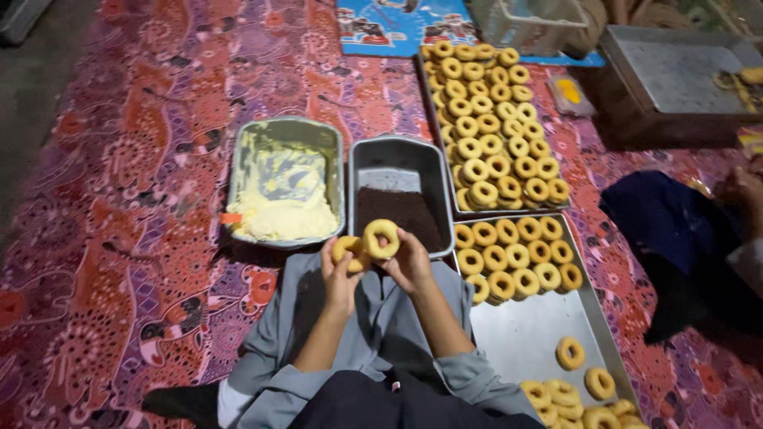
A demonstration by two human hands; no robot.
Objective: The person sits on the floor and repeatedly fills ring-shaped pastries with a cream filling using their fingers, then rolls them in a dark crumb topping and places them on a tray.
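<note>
Holding one ring biscuit in the right hand, another in the left hand. Squeezing may crack either.

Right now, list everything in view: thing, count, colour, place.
cream pan: one, grey metal, pale yellow cream inside, ahead on the left.
crumb pan: one, grey metal, dark brown crumbs, beside the cream pan.
far tray: one, metal, packed with golden ring pastries, upper middle.
near tray: one, metal, partly filled with golden rings, lower right.
metal box: one, grey, top right.
basket: one, pale, top middle.
patterned mat: one, red and purple, under everything.
dark blue cloth: one, right side.
left hand: holds one golden ring.
right hand: holds a second golden ring.
</note>
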